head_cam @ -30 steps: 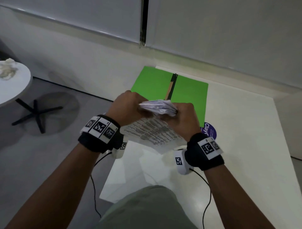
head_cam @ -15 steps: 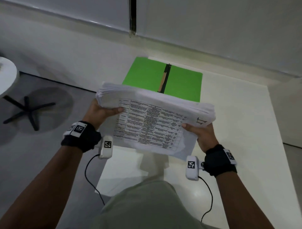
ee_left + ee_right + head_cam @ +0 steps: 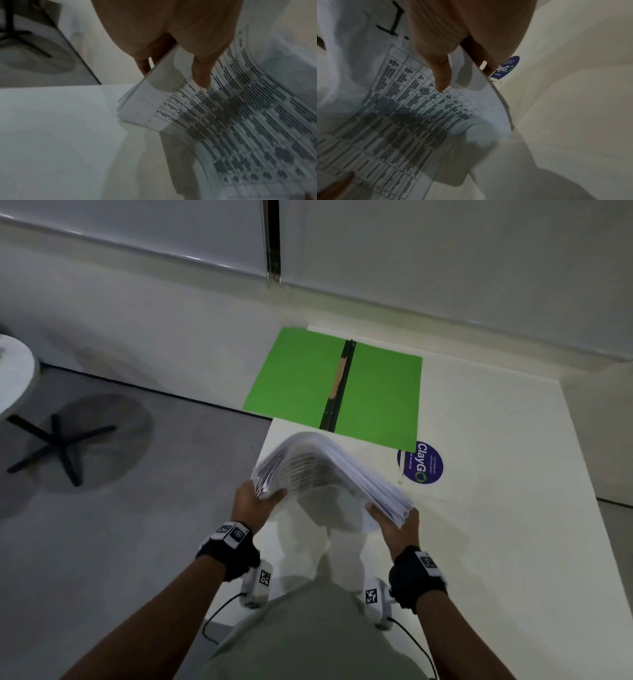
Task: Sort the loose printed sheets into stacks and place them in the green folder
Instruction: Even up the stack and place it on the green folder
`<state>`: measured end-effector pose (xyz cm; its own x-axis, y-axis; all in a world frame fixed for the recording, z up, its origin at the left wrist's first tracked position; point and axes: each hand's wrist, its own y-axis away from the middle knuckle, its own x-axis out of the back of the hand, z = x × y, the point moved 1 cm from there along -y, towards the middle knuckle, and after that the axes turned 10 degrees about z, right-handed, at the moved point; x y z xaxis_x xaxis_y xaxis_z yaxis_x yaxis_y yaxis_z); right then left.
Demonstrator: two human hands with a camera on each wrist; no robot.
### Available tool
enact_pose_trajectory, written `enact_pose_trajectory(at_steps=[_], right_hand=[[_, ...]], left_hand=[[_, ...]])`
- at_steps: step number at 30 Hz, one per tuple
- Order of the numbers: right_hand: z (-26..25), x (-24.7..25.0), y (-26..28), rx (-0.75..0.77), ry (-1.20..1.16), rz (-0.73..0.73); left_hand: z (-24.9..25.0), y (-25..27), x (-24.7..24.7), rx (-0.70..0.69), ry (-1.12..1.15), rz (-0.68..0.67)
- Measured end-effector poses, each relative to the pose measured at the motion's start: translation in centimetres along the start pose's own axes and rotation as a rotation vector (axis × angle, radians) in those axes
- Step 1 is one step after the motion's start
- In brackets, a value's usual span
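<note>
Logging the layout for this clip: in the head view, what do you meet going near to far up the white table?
Left hand and right hand gripping the sheet stack's ends → arched sheet stack → blue round sticker → open green folder.

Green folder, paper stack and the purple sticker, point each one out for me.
green folder point(image 3: 380, 395), head view, right flap.
paper stack point(image 3: 329, 463), head view, arched top sheet.
purple sticker point(image 3: 423, 463), head view, its centre.
</note>
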<state>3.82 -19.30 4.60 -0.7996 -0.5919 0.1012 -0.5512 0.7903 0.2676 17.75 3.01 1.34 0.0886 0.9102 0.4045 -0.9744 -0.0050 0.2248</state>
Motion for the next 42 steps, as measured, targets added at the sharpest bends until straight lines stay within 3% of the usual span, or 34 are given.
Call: enact_pose_trajectory(at_steps=[4, 8, 12, 16, 19, 22, 25, 29, 33, 37, 40, 42], right_hand=[[0.6, 1.6, -0.7, 0.017, 0.113, -0.037], [0.3, 2.3, -2.8, 0.084, 0.234, -0.002], [-1.8, 4.1, -5.2, 0.159, 0.281, 0.009], [-6.5, 6.1, -7.0, 0.216, 0.497, -0.106], [-9.7, 4.4, -7.0, 0.467, 0.832, -0.206], [-11.0, 1.5, -5.8, 0.403, 0.707, -0.46], [-10.4, 0.7, -5.2, 0.242, 0.433, -0.409], [-9.7, 2.5, -5.9, 0.152, 0.237, -0.296], [-10.5, 4.7, -6.0, 0.156, -0.046, -0.226], [-10.5, 4.3, -7.3, 0.09, -0.215, -0.216], [-10.9, 3.0, -9.0, 0.049, -0.178, -0.291], [-10.9, 2.5, -10.7, -0.008, -0.137, -0.367]], left_hand=[[-0.6, -0.4, 0.3, 0.048, 0.12, -0.003], [0.8, -1.6, 0.2, -0.001, 0.019, 0.055], [6.2, -3.5, 1.8, -0.273, -0.24, -0.072], [14.4, -4.0, 3.3, -0.564, -0.481, -0.274], [18.9, -3.0, 2.2, -0.789, -0.664, -0.394], [22.4, -1.5, 0.2, -0.943, -0.803, -0.452], [25.4, -0.2, -0.7, -0.991, -0.819, -0.458], [27.0, -0.8, 0.8, -0.899, -0.54, -0.431], [22.1, -2.4, 3.0, -0.454, 0.076, -0.382], [14.4, -0.4, -2.3, -0.118, 0.032, -0.656], [12.1, -0.1, -5.9, 0.073, 0.176, -0.449], [11.7, -1.2, -7.3, 0.089, 0.21, -0.335]])
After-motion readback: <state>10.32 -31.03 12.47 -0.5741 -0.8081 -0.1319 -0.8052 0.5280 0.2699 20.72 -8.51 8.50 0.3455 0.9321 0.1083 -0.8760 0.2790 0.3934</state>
